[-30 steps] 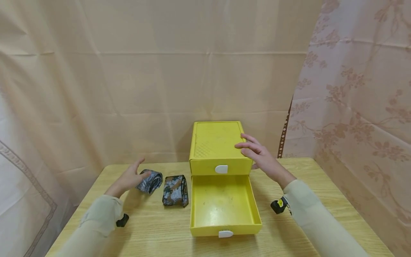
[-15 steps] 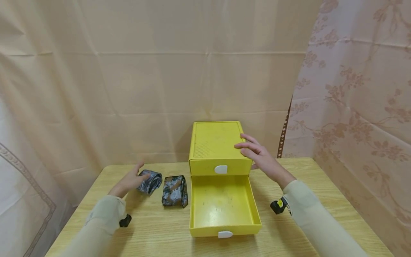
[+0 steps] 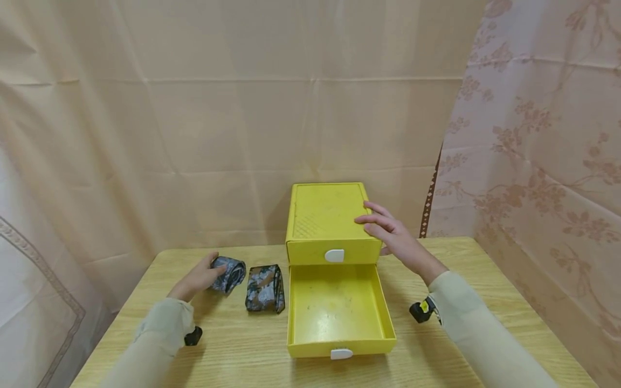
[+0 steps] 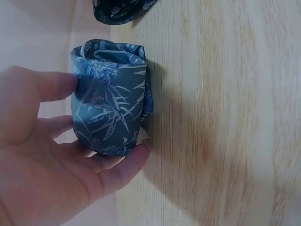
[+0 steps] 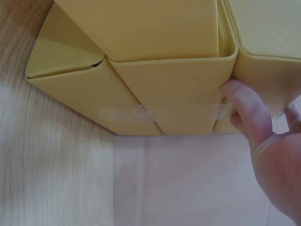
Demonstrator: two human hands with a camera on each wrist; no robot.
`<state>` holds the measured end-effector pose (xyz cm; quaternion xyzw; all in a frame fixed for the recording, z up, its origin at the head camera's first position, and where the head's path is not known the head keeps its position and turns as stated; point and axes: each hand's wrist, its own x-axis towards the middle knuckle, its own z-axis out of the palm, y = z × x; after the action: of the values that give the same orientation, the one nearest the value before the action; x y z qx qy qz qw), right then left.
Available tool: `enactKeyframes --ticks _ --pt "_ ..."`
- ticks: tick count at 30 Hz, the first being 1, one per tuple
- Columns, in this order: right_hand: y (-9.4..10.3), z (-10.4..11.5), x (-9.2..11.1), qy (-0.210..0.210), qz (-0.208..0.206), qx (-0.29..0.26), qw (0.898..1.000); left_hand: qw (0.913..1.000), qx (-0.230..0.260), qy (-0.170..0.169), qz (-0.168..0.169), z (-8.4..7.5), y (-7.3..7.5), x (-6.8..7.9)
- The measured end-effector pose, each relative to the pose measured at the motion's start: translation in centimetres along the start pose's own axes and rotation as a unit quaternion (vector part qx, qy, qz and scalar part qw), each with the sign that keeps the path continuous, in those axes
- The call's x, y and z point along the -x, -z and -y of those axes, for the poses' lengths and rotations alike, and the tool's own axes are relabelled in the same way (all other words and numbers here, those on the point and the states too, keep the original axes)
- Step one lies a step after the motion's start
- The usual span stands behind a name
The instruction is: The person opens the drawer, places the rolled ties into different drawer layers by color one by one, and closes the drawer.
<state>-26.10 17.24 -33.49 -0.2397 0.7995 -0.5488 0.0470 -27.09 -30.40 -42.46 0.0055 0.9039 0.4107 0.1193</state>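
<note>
A rolled grey-blue cloth with a leaf pattern [image 4: 110,99] lies at the left of the table. My left hand [image 3: 198,276] has its thumb on one side of this roll and its fingers curled round the other, as the left wrist view shows. Right of it lies a folded camouflage-coloured cloth [image 3: 264,288]. A yellow drawer unit [image 3: 330,210] stands at the back, with one yellow drawer [image 3: 339,312] pulled out. On the unit's upper right edge my right hand [image 3: 395,237] rests, fingertips on top and thumb against the side [image 5: 178,94].
The wooden table [image 3: 233,355] carries everything. A beige curtain [image 3: 233,118] hangs right behind the unit, and a floral curtain [image 3: 548,188] closes the right side. White pull tabs [image 3: 334,255] mark the drawer fronts.
The left hand has moved slightly right and lowered onto the rolled cloth, its fingers closing round it. The right hand, unit and pulled-out drawer have stayed put.
</note>
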Motion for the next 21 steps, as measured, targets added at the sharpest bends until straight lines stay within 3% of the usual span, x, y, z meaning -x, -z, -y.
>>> enactKeyframes --ticks 9,21 --pt "0.0 0.1 0.1 -0.004 -0.001 -0.004 1.000 0.9992 -0.025 -0.022 -0.023 0.4 -0.2 -0.5" --pt "-0.1 0.2 0.0 0.001 -0.004 0.000 1.000 0.9962 -0.053 0.018 -0.066 0.4 -0.6 -1.3"
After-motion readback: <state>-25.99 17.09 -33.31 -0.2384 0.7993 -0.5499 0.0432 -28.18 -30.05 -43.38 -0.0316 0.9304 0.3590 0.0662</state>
